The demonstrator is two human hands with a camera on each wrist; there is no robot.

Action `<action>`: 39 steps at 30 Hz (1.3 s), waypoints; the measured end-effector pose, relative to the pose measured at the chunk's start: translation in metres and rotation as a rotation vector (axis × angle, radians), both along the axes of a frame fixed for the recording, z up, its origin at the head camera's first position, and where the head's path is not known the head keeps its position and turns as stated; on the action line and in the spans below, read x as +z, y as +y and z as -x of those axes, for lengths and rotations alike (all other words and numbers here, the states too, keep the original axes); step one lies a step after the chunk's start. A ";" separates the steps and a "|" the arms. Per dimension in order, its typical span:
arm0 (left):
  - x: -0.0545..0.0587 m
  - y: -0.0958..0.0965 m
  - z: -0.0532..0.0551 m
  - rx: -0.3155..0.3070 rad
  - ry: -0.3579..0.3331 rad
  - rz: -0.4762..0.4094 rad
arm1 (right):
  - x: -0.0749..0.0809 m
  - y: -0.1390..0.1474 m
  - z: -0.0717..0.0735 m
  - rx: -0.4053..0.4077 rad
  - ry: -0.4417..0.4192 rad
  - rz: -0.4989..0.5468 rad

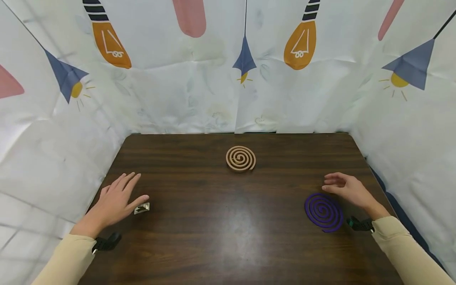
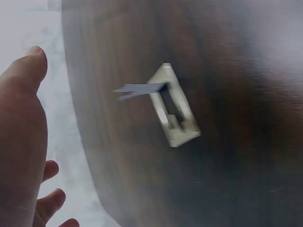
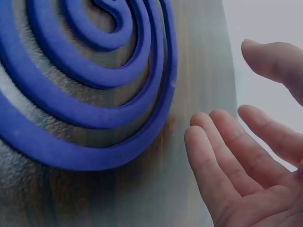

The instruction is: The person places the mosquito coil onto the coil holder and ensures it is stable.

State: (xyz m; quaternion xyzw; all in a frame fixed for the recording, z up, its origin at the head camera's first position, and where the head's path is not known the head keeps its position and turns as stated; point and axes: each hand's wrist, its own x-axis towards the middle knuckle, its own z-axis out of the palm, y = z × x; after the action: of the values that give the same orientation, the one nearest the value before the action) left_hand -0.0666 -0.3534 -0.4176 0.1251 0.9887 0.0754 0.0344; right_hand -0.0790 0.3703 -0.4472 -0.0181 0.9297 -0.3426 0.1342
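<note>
A purple mosquito coil (image 1: 323,212) lies flat at the right of the table, and it fills much of the right wrist view. My right hand (image 1: 350,191) hovers just beyond it with relaxed fingers (image 3: 236,156), holding nothing. At the left, a small metal coil stand (image 1: 141,208) rests on the table. In the left wrist view the stand (image 2: 182,109) has a rectangular frame and a thin forked prong, slightly blurred. My left hand (image 1: 113,202) is spread beside it, thumb close by, gripping nothing. A tan mosquito coil (image 1: 240,158) lies near the far edge.
The dark wooden table (image 1: 199,221) has rounded far corners. White printed cloth (image 1: 213,99) with bulb and lamp drawings hangs behind it and along both sides. Each wrist wears a black strap, such as the right strap (image 1: 360,224).
</note>
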 end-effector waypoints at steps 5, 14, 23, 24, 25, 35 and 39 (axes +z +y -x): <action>-0.012 -0.006 -0.013 0.020 -0.027 0.002 | -0.002 -0.001 -0.004 0.007 0.016 -0.014; -0.023 -0.008 -0.037 0.005 -0.050 0.038 | -0.004 0.007 -0.012 0.000 0.007 -0.036; -0.024 -0.008 -0.057 -0.012 -0.073 0.046 | -0.007 0.012 -0.017 0.019 0.010 -0.034; -0.026 -0.008 -0.059 -0.017 -0.077 0.045 | -0.008 0.012 -0.017 0.024 0.013 -0.037; -0.028 -0.007 -0.061 -0.020 -0.079 0.044 | -0.008 0.012 -0.017 0.031 0.017 -0.042; -0.039 -0.005 -0.061 -0.018 -0.086 0.052 | -0.012 0.011 -0.016 0.055 0.030 -0.117; -0.040 -0.005 -0.061 -0.018 -0.087 0.050 | -0.013 0.010 -0.017 0.051 0.035 -0.134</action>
State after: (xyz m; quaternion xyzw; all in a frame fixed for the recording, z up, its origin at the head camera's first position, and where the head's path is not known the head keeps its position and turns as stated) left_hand -0.0058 -0.3585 -0.4575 0.1297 0.9867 0.0559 0.0810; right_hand -0.0621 0.3808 -0.4600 -0.0387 0.9520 -0.2755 0.1274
